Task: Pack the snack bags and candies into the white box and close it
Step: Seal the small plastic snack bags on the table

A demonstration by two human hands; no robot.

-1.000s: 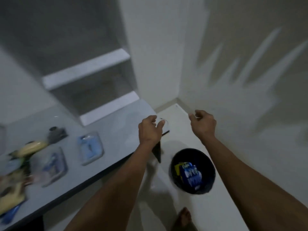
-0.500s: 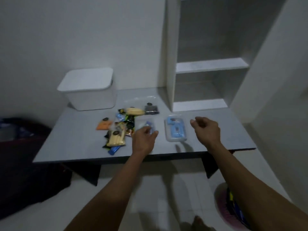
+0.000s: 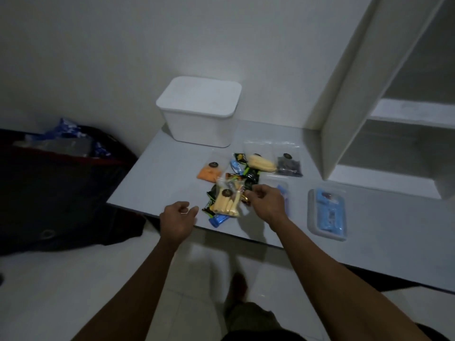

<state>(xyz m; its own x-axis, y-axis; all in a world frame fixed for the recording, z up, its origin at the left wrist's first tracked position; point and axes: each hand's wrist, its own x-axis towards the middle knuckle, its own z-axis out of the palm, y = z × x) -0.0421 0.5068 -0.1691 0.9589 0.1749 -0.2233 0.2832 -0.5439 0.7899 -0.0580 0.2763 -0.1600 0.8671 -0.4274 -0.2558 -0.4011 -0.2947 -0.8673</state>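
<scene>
The white box stands at the back of the grey table, well beyond both hands and a little to the left of the right hand; its lid is seated flat on top, so the box is closed and nothing can be judged packed.

The snack bags and candies lie loose in a heap between the box and the hands: a clear bag of pale sticks just left of the right hand's fingertips; an orange bag beyond the left hand; a bag with a yellow roll and a dark bag beyond the right hand; small blue and green-black wrappers are tucked among them, too jumbled to count.

The right hand hovers at the near edge of the heap, fingers curled narrow as if pinching; whether it grips a wrapper cannot be told. The left hand hangs over the table's front edge, loosely half-curled and holding nothing.

To the right of the right hand lies a clear lidded tray with blue contents; further right stands white shelving; to the left of the left hand sits a dark bag on the floor.

Judgement: the task is at its opening step, the reach for the first items; the next move calls for lifting the lid clear before anything goes in.
</scene>
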